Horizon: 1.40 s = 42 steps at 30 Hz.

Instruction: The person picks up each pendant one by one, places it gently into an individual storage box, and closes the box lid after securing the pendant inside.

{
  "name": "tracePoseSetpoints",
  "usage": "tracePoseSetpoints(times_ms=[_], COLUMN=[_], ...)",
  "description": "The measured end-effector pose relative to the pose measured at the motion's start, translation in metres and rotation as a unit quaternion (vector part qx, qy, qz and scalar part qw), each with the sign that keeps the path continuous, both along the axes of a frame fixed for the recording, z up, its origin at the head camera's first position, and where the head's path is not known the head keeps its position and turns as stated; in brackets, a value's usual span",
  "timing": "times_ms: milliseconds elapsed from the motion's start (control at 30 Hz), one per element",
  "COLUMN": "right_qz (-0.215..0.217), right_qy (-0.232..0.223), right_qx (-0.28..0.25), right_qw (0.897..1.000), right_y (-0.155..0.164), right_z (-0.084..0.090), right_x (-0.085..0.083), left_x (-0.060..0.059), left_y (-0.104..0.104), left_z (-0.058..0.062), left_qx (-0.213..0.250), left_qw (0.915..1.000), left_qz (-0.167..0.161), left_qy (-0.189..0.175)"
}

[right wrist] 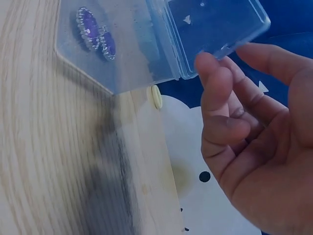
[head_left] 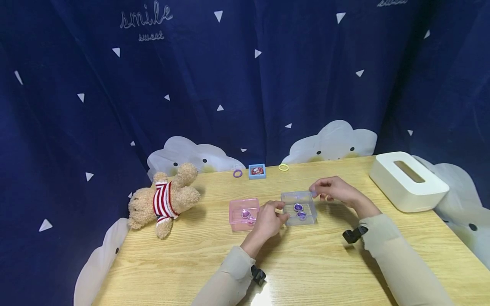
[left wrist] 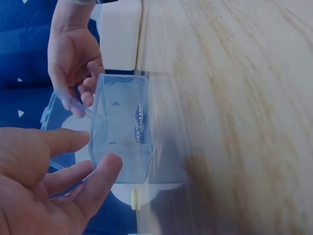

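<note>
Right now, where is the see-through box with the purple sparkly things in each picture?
Head view: the clear box sits mid-table, between the left hand and the right hand, right of the pink box.
Left wrist view: the clear box is left of centre, seen from the side, with fingers at both ends.
Right wrist view: the clear box is along the top edge.
Shared landmark: the purple gems inside it.

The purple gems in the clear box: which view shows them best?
The right wrist view: the two purple gems lie large and sharp through the clear box. The head view shows them small, between both hands. The left wrist view shows them only edge-on.
</note>
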State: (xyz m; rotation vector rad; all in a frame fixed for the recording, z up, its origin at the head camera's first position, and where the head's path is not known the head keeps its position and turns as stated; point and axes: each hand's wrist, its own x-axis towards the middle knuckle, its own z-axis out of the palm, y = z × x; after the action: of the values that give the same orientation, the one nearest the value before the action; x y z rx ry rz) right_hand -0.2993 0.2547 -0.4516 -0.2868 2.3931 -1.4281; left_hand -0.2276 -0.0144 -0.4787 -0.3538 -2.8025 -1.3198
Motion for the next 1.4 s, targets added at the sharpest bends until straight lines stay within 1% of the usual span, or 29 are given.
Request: tracePoseSetpoints(times_ms=[233,400,533,633,733,800,967,1067,1233,1400], right_qz=[0.029,0.030,0.030,0.035,0.038,0.042,0.040,0.036,0.044,0.044], right_qy=[0.008,0.013,0.018,0.028,0.032,0.033,0.030,0.029,0.043,0.043], right_qx=[0.012,0.020,0.026,0.028,0.026,0.027,0.031,0.033,0.038,0.038], right_qw=[0.999,0.999,0.999,0.999,0.998,0.998,0.998,0.998,0.997,0.997], right_y=[-0.001,-0.001,-0.002,-0.004,-0.006,-0.006,-0.007,-0.007,-0.007,-0.007], right_z=[-0.006,-0.011,-0.010,-0.011,-0.012,-0.012,-0.014,-0.014,-0.014,-0.014], right_x=[0.002,0.001,0.002,0.003,0.005,0.006,0.008,0.007,0.008,0.009], left_x=[0.001,0.001,0.000,-0.001,-0.001,0.000,0.000,-0.001,-0.002,-0.003], left_y=[-0.001,-0.001,-0.001,-0.002,-0.003,-0.003,-0.002,-0.002,-0.001,-0.001], left_z=[0.002,0.004,0.005,0.005,0.004,0.004,0.005,0.006,0.007,0.007], left_qx=[-0.010,-0.019,-0.005,0.007,0.004,0.004,0.000,-0.008,-0.014,-0.015], left_qw=[0.9999,0.9998,1.0000,0.9999,0.9998,0.9998,0.9999,0.9999,0.9998,0.9998], left_qz=[-0.001,0.004,0.005,-0.003,-0.013,-0.017,-0.013,-0.010,-0.012,-0.015], left_qy=[0.006,0.009,0.003,0.007,0.013,0.008,-0.009,-0.009,-0.007,-0.005])
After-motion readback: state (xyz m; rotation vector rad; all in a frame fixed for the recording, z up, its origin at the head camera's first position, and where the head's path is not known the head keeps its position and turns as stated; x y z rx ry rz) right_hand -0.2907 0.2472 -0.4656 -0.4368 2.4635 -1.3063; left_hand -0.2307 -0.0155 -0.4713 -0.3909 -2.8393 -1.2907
